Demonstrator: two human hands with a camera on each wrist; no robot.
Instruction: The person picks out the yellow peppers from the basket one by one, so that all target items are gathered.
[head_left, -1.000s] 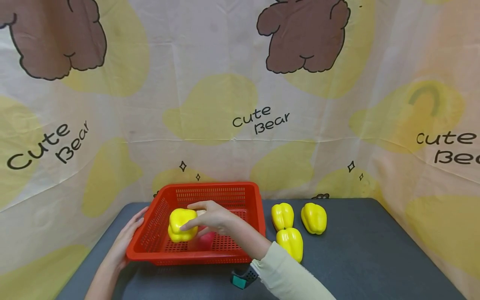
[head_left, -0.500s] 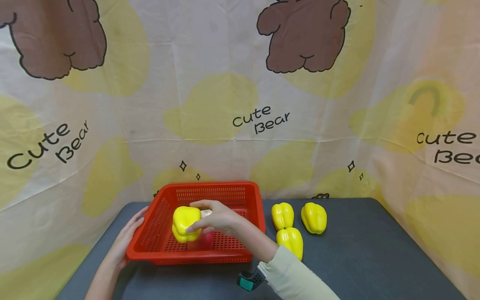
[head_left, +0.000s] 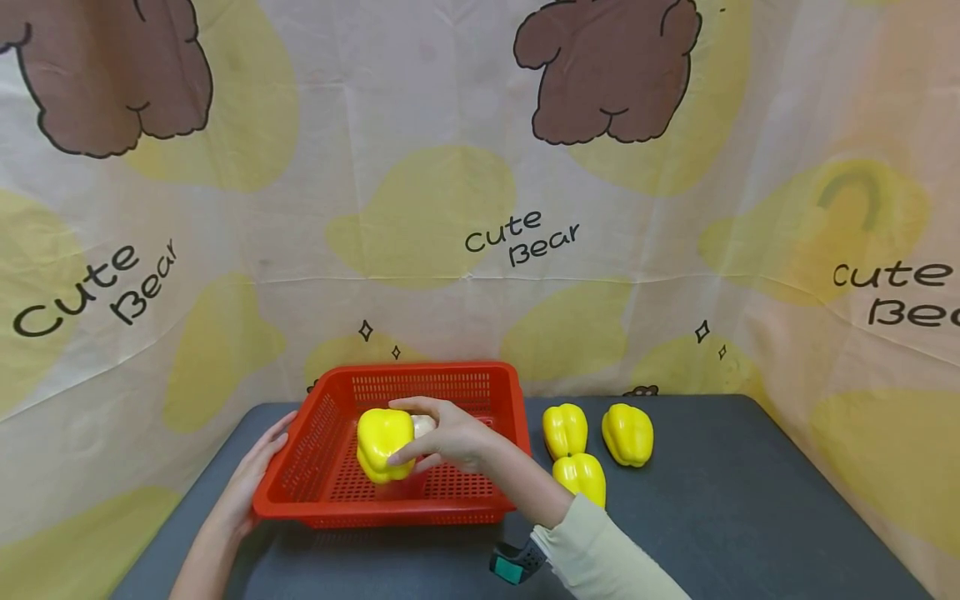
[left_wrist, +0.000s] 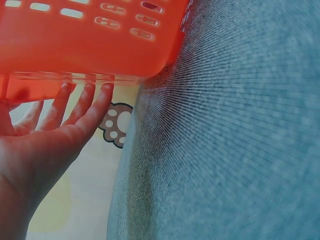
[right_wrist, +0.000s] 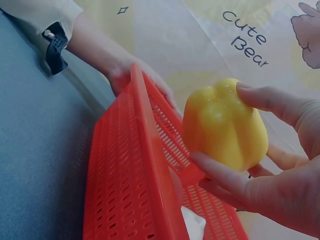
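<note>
My right hand (head_left: 453, 435) holds a yellow bell pepper (head_left: 384, 446) over the inside of a red plastic basket (head_left: 300, 510). In the right wrist view, thumb and fingers are spread around the pepper (right_wrist: 225, 125), above the basket's rim. A whitish thing (head_left: 423, 426) shows in the basket behind my fingers, its white tip (right_wrist: 194, 223) also visible from the right wrist; a reddish thing beside it is mostly hidden. My left hand (head_left: 251, 479) lies along the basket's left side. From the left wrist, extended fingertips (left_wrist: 105, 90) reach the underside of the basket's rim.
Three more yellow bell peppers stand right of the basket: one at the back (head_left: 565, 431), one in front of it (head_left: 581, 479) and one farther right (head_left: 627, 435). All rest on the dark grey table (head_left: 712, 517). A printed cloth (head_left: 420, 233) hangs behind the table.
My right hand has shifted a little to the right with the bell pepper, staying over the basket. The reddish thing is now more covered. My left hand and the basket have stayed in place.
</note>
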